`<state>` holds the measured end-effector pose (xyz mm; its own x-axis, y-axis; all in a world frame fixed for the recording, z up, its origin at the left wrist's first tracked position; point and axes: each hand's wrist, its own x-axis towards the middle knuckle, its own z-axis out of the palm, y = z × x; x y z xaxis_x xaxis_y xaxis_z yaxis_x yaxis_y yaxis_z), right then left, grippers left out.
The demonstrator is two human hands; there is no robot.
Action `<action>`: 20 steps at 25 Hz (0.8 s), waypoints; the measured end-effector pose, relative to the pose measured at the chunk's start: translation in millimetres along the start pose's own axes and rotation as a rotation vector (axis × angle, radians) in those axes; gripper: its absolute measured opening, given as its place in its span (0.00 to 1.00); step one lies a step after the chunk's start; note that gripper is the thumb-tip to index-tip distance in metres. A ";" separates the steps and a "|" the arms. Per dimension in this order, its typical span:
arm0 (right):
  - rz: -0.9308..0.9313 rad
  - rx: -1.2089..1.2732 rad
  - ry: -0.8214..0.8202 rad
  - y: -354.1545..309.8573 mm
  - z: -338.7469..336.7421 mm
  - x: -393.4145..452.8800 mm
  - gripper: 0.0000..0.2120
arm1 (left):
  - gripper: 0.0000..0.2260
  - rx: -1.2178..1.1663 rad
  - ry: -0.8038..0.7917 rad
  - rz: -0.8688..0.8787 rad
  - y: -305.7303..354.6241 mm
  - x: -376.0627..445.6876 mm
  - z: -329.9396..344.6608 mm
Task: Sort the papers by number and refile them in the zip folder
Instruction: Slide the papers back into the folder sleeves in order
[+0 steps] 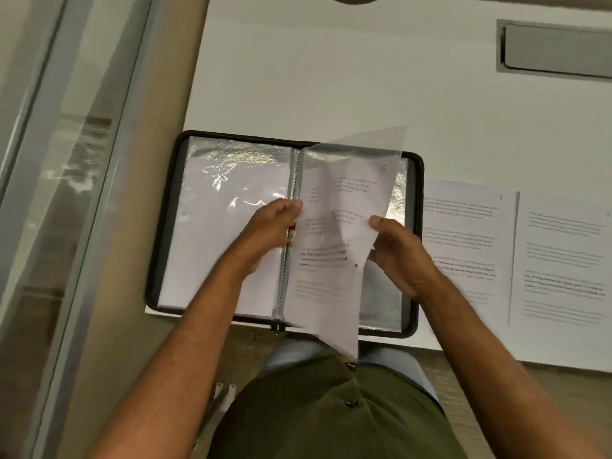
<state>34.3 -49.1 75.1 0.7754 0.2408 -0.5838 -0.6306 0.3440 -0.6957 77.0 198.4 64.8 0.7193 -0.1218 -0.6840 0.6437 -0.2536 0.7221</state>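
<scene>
A black zip folder (418, 240) lies open flat near the front edge of the white bench (331, 77), its left corner hanging a little past the bench's side. Inside, clear plastic sleeves sit on a central spine; the left-hand sleeve (215, 226) glints with reflections over a white page.

One printed sheet (334, 233) — several short blocks of text, with a handwritten mark in its upper right corner that looks like a 6, though blurred — is held tilted over the folder's right half, its lower corner reaching past the folder's front edge. The left hand (275, 223) pinches the sheet's left edge by the spine, fingers curled. The right hand (400, 253) grips the sheet's right edge, thumb on top, fingers curled behind.

Two more printed sheets lie flat on the bench just right of the folder, side by side: the nearer one (467, 240) marked 7 at its top right corner, the farther one (563, 260) with no readable number. Three loose sheets in all, one folder.
</scene>
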 end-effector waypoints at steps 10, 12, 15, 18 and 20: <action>-0.061 -0.714 -0.382 25.4 103.8 36.9 0.20 | 0.30 -0.186 0.176 -0.073 -33.0 -16.7 -113.7; -0.069 -0.936 -0.403 41.9 109.4 46.7 0.22 | 0.38 -0.282 0.163 -0.178 -34.0 -30.6 -123.8; -0.099 -1.180 -0.443 57.1 114.9 55.0 0.29 | 0.36 -0.337 0.116 -0.164 -19.6 -52.2 -122.6; -0.194 -1.355 -0.450 69.3 113.5 63.2 0.32 | 0.24 -0.255 0.251 -0.138 -18.6 -53.2 -123.4; -0.272 -1.452 -0.442 77.7 108.5 69.5 0.34 | 0.16 -0.051 0.411 -0.110 -29.2 -43.8 -123.7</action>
<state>42.9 92.9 25.9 0.6510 0.6503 -0.3916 0.2419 -0.6667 -0.7050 59.0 329.8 86.5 0.6836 0.2985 -0.6661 0.7268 -0.1944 0.6587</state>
